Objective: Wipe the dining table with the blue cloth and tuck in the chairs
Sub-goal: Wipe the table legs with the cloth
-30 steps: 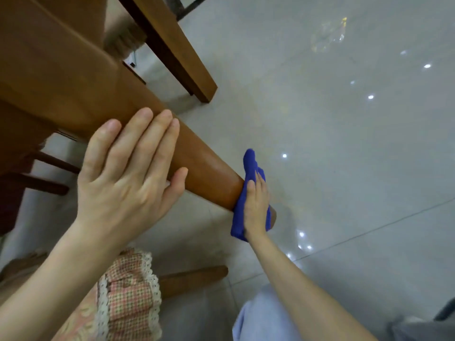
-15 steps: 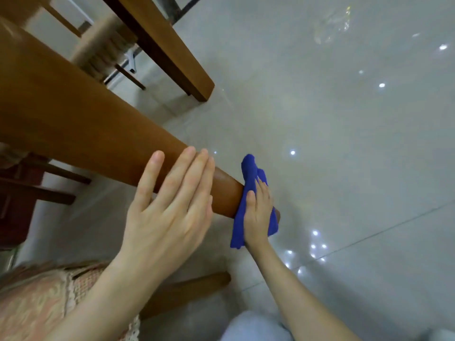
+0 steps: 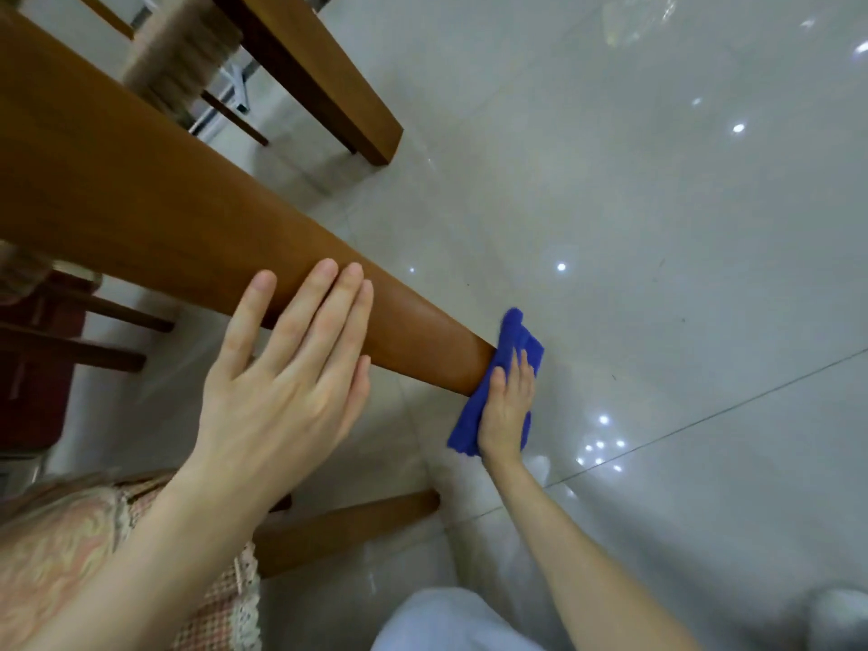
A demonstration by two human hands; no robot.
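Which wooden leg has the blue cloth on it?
The big rounded leg in the middle: the right hand presses the blue cloth against its bottom end. The squarer leg farther back and the chair leg have none.

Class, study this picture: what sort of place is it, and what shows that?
Probably a home dining room: a wooden table leg, a cushioned chair beside it, and a glossy tiled floor.
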